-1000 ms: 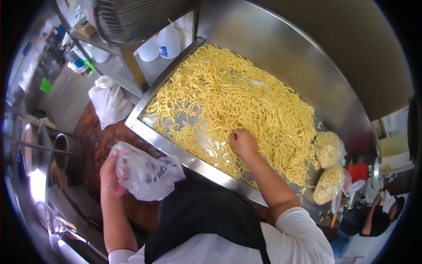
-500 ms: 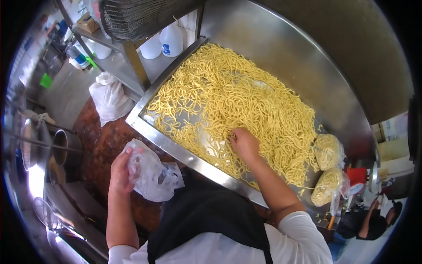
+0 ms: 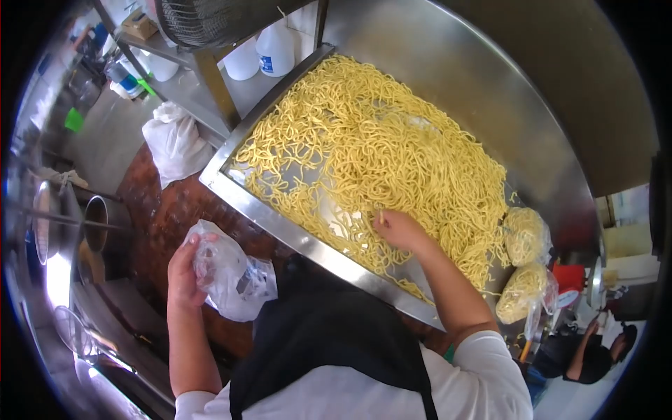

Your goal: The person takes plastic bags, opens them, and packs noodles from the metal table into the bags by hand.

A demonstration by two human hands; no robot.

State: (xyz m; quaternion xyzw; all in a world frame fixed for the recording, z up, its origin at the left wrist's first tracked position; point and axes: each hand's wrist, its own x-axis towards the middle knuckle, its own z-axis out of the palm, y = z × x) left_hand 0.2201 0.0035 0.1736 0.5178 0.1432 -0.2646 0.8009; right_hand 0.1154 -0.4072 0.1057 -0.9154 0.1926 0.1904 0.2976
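Note:
Yellow noodles [image 3: 413, 154] lie heaped and spread over a steel tray table [image 3: 280, 231]. My left hand [image 3: 185, 271] is closed on a clear plastic bag [image 3: 231, 276], held beside the table's near edge. Over the noodles, my right hand [image 3: 397, 229] has its fingers curled together at the near side of the heap, beside a thin patch where the metal shows. A short bit of noodle appears at its fingertips. Two filled bags of noodles [image 3: 526, 234] rest at the tray's right end.
A white sack [image 3: 175, 147] stands left of the table. White jugs [image 3: 275, 52] sit on a shelf below a fan [image 3: 210, 24]. Metal pots [image 3: 101, 220] are at the left. Beyond the red scale [image 3: 568, 276], another person [image 3: 584, 357] is at the lower right.
My right hand has shifted slightly right and toward me, away from the thin patch. My left hand, with the bag, moved right and then a little back left.

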